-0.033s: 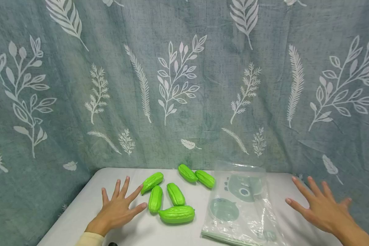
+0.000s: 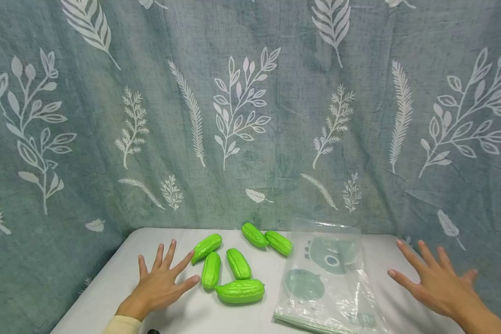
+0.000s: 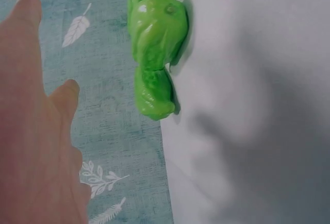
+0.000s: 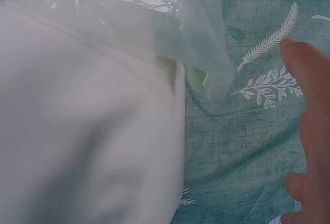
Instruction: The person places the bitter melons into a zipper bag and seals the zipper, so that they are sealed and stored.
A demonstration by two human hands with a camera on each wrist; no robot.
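Note:
Several bright green, ridged toy vegetables shaped like cucumbers lie on the white table left of centre; one long one [image 2: 240, 291] lies nearest the front, another [image 2: 211, 270] close by my left hand. To their right a clear plastic bag [image 2: 302, 284] printed with pale green cartoon figures lies flat, a green strip along its near edge. My left hand [image 2: 158, 284] is spread above the table, holding nothing. Over the table's right side, my right hand [image 2: 444, 284] is also spread and holds nothing. The right wrist view shows the bag [image 4: 139, 26] beyond the table edge.
The white table [image 2: 104, 297] has rounded far corners. Behind it and on both sides hangs a blue-green curtain [image 2: 275, 195] with white leaf prints. A small dark object [image 2: 153, 331] shows at the bottom edge, near the left sleeve [image 2: 123, 324].

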